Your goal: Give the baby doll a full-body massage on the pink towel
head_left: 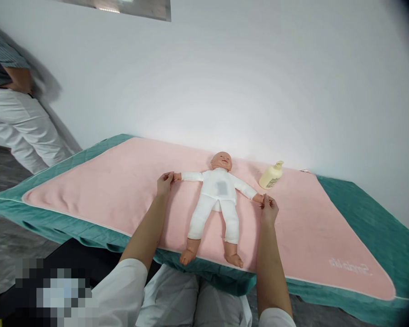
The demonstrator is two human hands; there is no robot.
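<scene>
A baby doll (219, 184) in a white outfit lies on its back on a pink blanket (122, 181), its arms stretched out sideways and its bare feet toward me. My left hand (165, 183) pinches the doll's hand on the left side of the view. On the right side, my right hand (269, 209) has its fingers closed on the doll's other hand. A pale yellow pump bottle (271, 176) lies tilted on the blanket, just beyond my right hand.
Under the blanket is a green quilted cover (368, 204), its front edge close to my legs. A white wall (225, 81) rises behind the bed. At the far left stands a person (20, 118) in white trousers. Something black lies at the lower left.
</scene>
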